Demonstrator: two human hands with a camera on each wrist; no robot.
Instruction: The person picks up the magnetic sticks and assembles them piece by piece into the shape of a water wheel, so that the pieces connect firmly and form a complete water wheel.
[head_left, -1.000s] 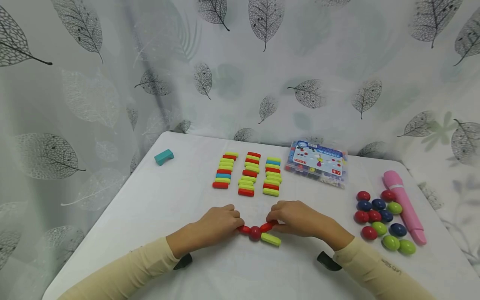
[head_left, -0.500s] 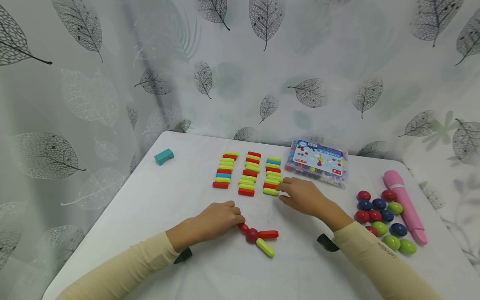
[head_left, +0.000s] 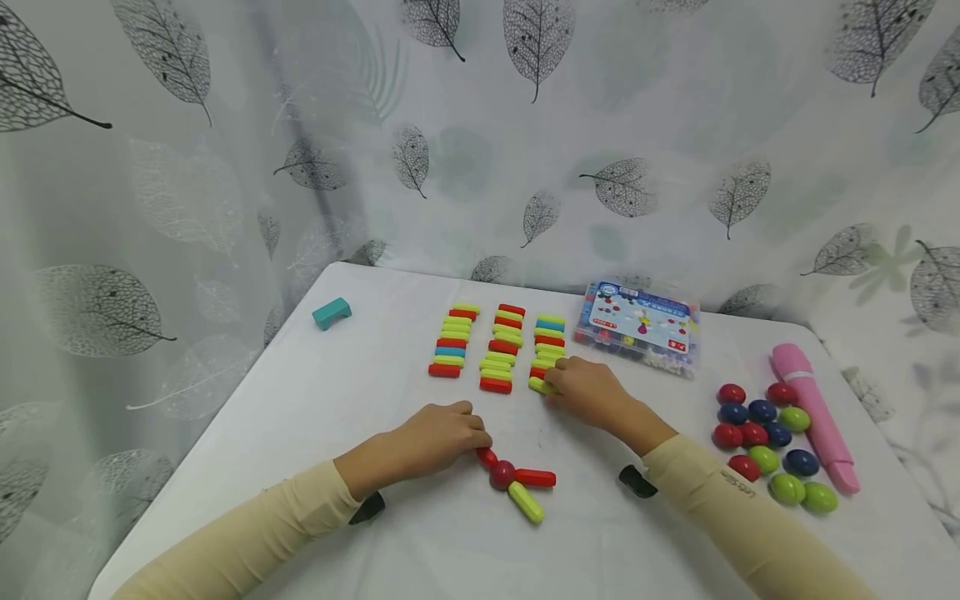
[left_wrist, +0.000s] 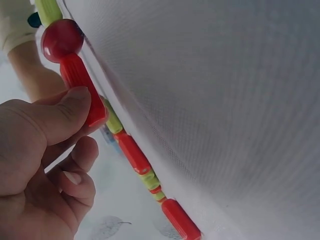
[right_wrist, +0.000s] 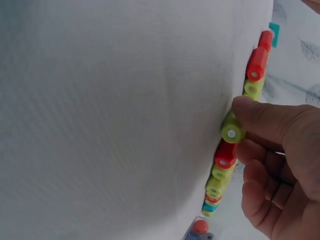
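A small figure lies on the white table (head_left: 315,417): a red ball (head_left: 502,474) with a red stick (head_left: 536,477), a yellow-green stick (head_left: 527,502) and a second red stick (head_left: 486,455) joined to it. My left hand (head_left: 476,437) pinches that second red stick (left_wrist: 82,85), thumb on top, just beside the ball (left_wrist: 62,39). My right hand (head_left: 551,390) is at the near end of the right-hand row of sticks. Its thumb and curled fingers close on the front yellow-green stick (head_left: 538,386), also seen end-on in the right wrist view (right_wrist: 231,131).
Three rows of red, yellow-green and blue sticks (head_left: 498,348) lie mid-table. A clear plastic box (head_left: 637,325) sits behind them to the right. Several coloured balls (head_left: 765,437) and a pink pen-shaped tool (head_left: 813,421) lie at the right. A teal block (head_left: 331,313) sits far left.
My right hand let go of the figure and moved away to the front stick of the right row. The figure's free sticks swung slightly. My left hand kept its hold.
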